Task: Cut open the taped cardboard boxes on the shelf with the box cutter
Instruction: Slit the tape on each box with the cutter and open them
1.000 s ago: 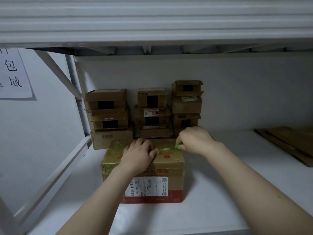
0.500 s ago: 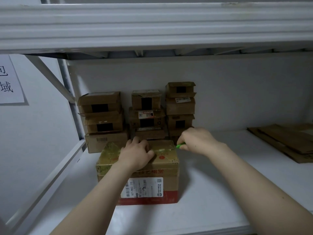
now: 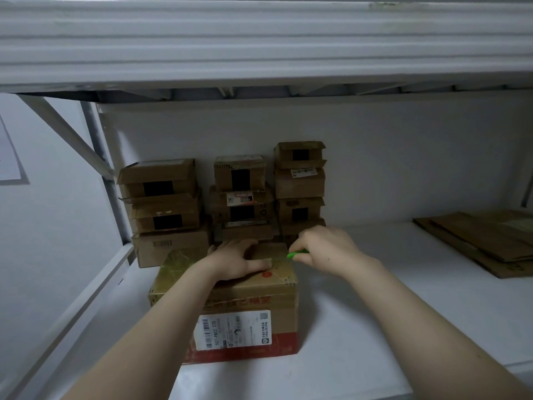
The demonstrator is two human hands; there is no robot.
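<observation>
Now, left hand [image 3: 233, 261] lies flat on box [image 3: 259, 295] labelled "S07-P802"; right hand [image 3: 328, 249] grips green box cutter [image 3: 297, 254].

Flattened brown cardboard sheets [image 3: 487, 241] lie in 1 low pile at the far right. A white paper sheet [image 3: 8, 157] hangs on the left wall [image 3: 43, 226]. A grey diagonal brace [image 3: 66, 134] meets the upright post [image 3: 121, 220].

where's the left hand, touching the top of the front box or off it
Touching. The head view shows the left hand lying flat on the front box top, thumb pressed against the cardboard.
</observation>
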